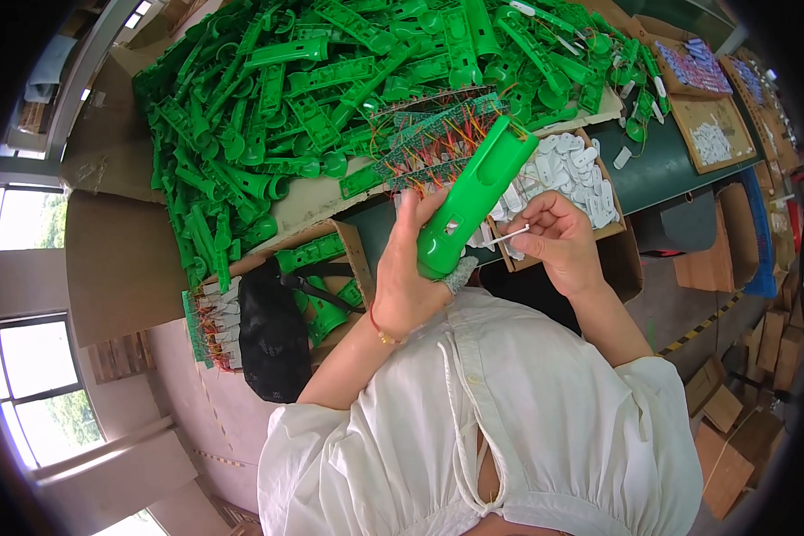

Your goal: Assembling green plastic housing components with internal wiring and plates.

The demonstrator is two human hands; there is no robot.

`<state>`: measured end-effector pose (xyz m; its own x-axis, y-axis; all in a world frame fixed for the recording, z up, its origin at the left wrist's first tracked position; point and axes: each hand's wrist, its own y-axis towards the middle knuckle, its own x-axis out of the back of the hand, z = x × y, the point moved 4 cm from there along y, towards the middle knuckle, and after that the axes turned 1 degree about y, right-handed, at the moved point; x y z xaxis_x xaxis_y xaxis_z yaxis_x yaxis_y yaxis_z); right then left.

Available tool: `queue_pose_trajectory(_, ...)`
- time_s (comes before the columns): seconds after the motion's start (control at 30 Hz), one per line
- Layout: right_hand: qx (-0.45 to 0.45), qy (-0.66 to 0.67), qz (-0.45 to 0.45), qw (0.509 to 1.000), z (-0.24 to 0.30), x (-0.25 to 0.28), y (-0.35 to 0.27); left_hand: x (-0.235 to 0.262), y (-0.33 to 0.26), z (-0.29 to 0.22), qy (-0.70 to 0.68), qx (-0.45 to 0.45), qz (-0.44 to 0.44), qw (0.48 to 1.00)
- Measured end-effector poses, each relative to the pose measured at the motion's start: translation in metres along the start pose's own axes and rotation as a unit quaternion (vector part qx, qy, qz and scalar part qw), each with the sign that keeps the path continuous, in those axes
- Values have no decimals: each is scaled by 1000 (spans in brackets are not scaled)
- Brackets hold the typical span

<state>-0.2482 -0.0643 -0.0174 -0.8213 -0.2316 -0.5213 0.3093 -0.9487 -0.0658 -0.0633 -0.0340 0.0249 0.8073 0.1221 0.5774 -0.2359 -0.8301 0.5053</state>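
My left hand [404, 272] is wrapped round a green plastic flashlight-like housing [475, 192], held tilted with its hollow end up and to the right. Coloured wires show at that upper end. A small square opening sits low on the housing's face. To its right, my right hand [558, 241] pinches a thin white plastic piece [509, 236] between thumb and fingers, its tip pointing toward the housing. Behind the housing lie green circuit boards [433, 143] with red and yellow wires. Close beyond my right hand is a cardboard box of white plastic parts [585, 170].
A large heap of green plastic shells [330, 89] covers the back of the table. At the left, a box [357, 259] holds more green parts beside a black bag [272, 335] and wired boards [213, 326]. A tray of small white parts [713, 143] stands far right.
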Motion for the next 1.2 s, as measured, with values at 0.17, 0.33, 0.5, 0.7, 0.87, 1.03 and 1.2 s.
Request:
queue_pose_trajectory(0.17, 17, -36, 10, 999, -3, -19, 3, 2, -3, 0, -88, -15, -71, 993)
queue_pose_trajectory(0.33, 19, 18, 16, 1000, -9, -29, 9, 9, 2, -7, -60, -53, -24, 997)
queue_pose_trajectory(0.5, -20, 44, 14, 999, -10, -36, 10, 8, -3, -5, -184, 33, -66, 980)
queue_pose_trajectory(0.7, -28, 58, 8, 998, -12, -39, 12, 1, -7, 10, -366, 161, -49, 915)
queue_pose_trajectory(0.87, -22, 61, 15, 998, -13, -41, 13, 2, -9, 12, -359, 158, -48, 919)
queue_pose_trajectory(1.03, 11, 9, -3, 1000, -10, -42, 12, 1, -11, 11, -355, 137, -69, 922)
queue_pose_trajectory(1.2, -35, -30, 70, 997, -18, -46, 9, 4, -10, 6, -302, 112, -95, 942)
